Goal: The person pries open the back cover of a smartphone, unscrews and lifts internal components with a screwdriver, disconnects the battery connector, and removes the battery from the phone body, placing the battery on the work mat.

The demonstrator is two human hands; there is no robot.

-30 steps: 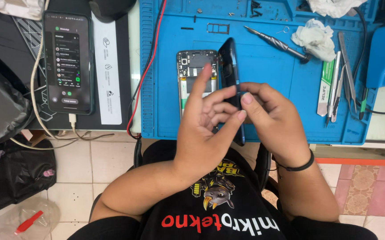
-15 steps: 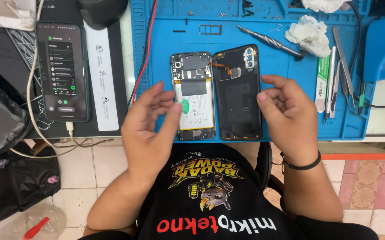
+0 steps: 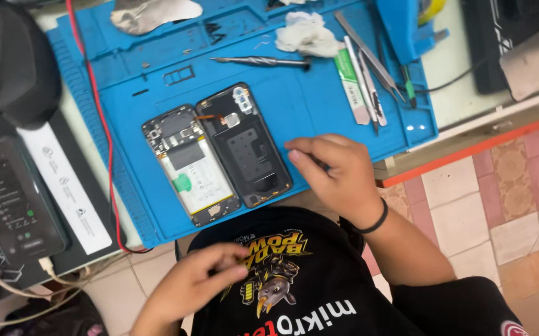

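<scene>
The opened phone (image 3: 189, 165) lies face down on the blue mat (image 3: 319, 106), battery side up, and its black back cover (image 3: 246, 146) lies touching it on the side nearer my right hand (image 3: 331, 174). My right hand rests on the mat just beside the cover, apart from it; its fingers are curled and pinch something small and dark, which I cannot identify. My left hand (image 3: 198, 286) is off the counter, below the phone and against my black shirt (image 3: 294, 286), fingertips pinched together; I cannot tell whether that grip contains anything.
</scene>
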